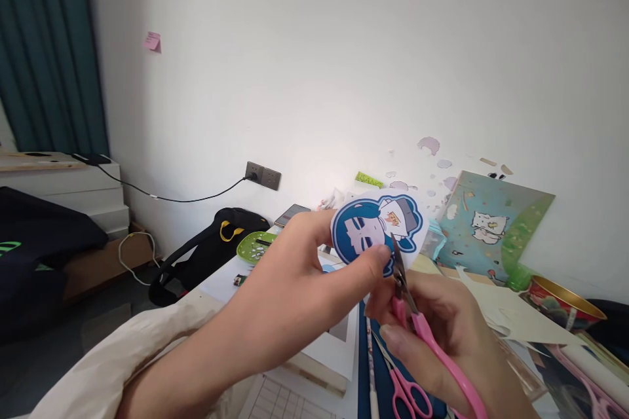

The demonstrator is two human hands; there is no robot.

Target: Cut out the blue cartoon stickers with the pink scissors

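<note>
From where I stand, the white wall [344, 46] fills most of the view, with a dark teal curtain [49, 46] hanging at its left end. Below runs the cluttered surface [216, 281], and a black bag [211, 255] with a yellow loop sits just beyond its left edge. At the far right an illustrated board [462, 229] leans against the wall, near a red tin [555, 301] with a golden rim. The person's left hand [319, 281] is raised over the surface, its grip pinching a printed paper figure [371, 222] between thumb and fingers. The right hand [442, 327] has its grip closed around pink-handled scissors [435, 344], one blade lying across the front of the paper at its lower right. Beneath, a smaller pink pair [397, 376] lies near the right hand. Up on the wall sticks a little pink note [152, 42].
</note>
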